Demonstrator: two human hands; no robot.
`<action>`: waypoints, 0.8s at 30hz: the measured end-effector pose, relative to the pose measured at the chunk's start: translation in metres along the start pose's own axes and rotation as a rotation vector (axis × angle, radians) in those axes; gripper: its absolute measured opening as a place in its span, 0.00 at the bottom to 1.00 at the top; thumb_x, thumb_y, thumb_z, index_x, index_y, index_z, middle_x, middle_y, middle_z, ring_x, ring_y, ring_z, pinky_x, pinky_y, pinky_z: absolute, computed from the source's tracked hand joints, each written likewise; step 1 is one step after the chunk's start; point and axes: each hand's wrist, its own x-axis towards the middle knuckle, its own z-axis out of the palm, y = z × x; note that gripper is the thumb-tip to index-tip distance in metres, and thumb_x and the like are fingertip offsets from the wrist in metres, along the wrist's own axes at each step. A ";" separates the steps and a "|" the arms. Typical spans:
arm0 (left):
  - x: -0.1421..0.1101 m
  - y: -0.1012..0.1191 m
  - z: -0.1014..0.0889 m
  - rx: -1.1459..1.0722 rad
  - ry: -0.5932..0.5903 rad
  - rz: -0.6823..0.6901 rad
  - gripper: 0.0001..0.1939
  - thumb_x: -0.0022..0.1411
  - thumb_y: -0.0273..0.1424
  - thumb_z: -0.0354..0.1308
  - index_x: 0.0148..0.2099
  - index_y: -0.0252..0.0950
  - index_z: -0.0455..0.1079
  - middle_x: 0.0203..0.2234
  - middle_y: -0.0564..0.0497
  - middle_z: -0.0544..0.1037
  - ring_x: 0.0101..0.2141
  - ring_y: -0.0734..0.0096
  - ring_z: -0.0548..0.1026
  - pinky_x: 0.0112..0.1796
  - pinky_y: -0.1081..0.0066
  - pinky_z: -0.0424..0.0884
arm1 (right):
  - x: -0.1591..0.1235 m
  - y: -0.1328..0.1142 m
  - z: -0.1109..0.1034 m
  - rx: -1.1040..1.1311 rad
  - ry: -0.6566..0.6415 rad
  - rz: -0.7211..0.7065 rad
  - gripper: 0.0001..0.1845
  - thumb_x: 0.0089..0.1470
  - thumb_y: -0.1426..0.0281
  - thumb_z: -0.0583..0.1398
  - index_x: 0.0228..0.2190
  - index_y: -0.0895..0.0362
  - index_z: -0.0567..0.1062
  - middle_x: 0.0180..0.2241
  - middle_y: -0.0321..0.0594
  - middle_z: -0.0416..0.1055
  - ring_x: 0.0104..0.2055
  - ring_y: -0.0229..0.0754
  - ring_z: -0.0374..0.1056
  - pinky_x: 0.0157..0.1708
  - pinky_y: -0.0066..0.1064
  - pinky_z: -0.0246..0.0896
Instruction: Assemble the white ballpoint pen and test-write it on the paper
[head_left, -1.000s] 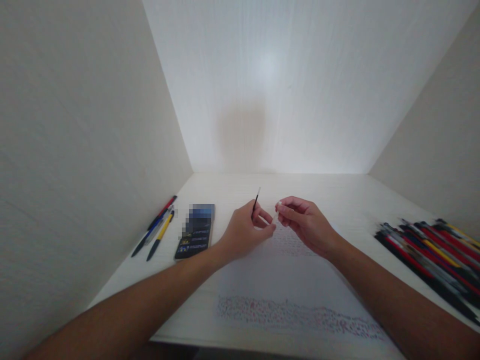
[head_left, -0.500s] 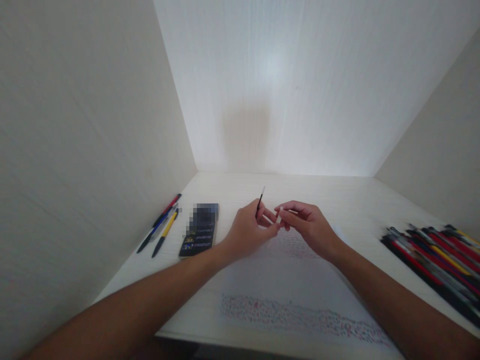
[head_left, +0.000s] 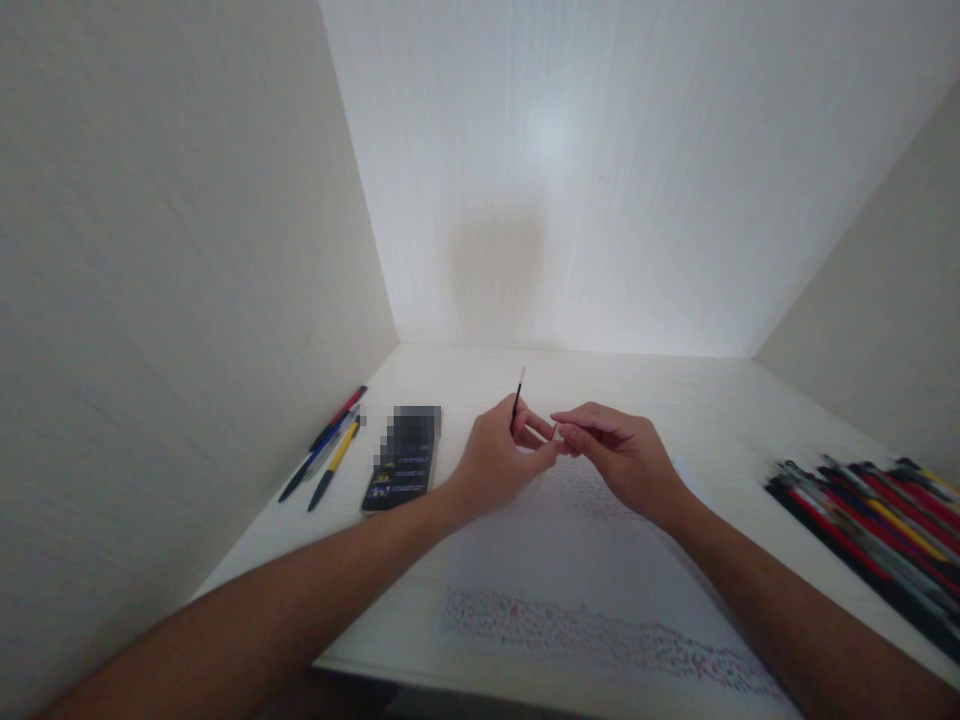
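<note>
My left hand (head_left: 499, 450) is closed, with a thin black pen refill (head_left: 517, 398) sticking up from between its fingers. The refill's upper end is pale and see-through; its lower end is hidden in the hand. My right hand (head_left: 622, 450) meets the left thumb tip and pinches a small white piece (head_left: 557, 433). Fingers cover most of that piece, so its full shape does not show. Both hands are held over a sheet of paper (head_left: 570, 550) with dense small coloured marks along its near edge and rows of writing farther up.
Left of my hands lies a phone (head_left: 405, 460), its screen partly blurred. Beyond it, by the left wall, are several pens, among them a yellow and black pen (head_left: 335, 462). A large row of pens (head_left: 862, 520) lies at the right. White panels enclose the desk (head_left: 465, 365).
My right fingers have closed further over the small white piece, which shows less now. The refill stands slightly more upright in my left hand. The view has shifted a little.
</note>
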 end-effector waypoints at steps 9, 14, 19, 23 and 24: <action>0.000 0.004 -0.001 0.101 0.012 0.030 0.22 0.58 0.40 0.63 0.30 0.40 0.50 0.30 0.50 0.79 0.30 0.69 0.78 0.27 0.71 0.70 | 0.003 -0.001 0.003 0.123 -0.084 0.141 0.10 0.57 0.61 0.62 0.34 0.54 0.77 0.35 0.40 0.75 0.33 0.39 0.68 0.33 0.34 0.66; 0.004 0.000 -0.008 0.383 0.032 0.064 0.17 0.67 0.45 0.49 0.32 0.40 0.55 0.21 0.56 0.69 0.23 0.74 0.68 0.25 0.70 0.61 | 0.005 -0.001 -0.002 0.092 0.064 0.129 0.12 0.60 0.60 0.58 0.34 0.55 0.74 0.34 0.41 0.75 0.36 0.41 0.69 0.40 0.37 0.65; 0.012 -0.008 -0.021 0.600 -0.061 0.120 0.18 0.73 0.40 0.37 0.31 0.39 0.57 0.20 0.56 0.64 0.23 0.71 0.63 0.25 0.68 0.54 | 0.006 0.002 -0.012 -0.171 0.100 0.056 0.12 0.62 0.60 0.56 0.39 0.55 0.72 0.28 0.38 0.73 0.32 0.41 0.68 0.35 0.36 0.62; 0.015 -0.015 -0.027 0.799 -0.153 0.217 0.16 0.72 0.35 0.40 0.32 0.38 0.61 0.24 0.52 0.68 0.27 0.69 0.65 0.28 0.68 0.56 | 0.006 0.010 -0.014 -0.343 0.029 -0.008 0.11 0.63 0.62 0.55 0.39 0.55 0.73 0.31 0.40 0.73 0.32 0.41 0.68 0.35 0.35 0.62; 0.015 -0.017 -0.028 0.846 -0.162 0.230 0.16 0.71 0.35 0.40 0.32 0.38 0.62 0.25 0.51 0.69 0.27 0.68 0.66 0.29 0.67 0.57 | 0.006 0.012 -0.014 -0.368 0.023 -0.019 0.11 0.63 0.62 0.55 0.39 0.55 0.73 0.33 0.40 0.73 0.33 0.41 0.68 0.35 0.35 0.62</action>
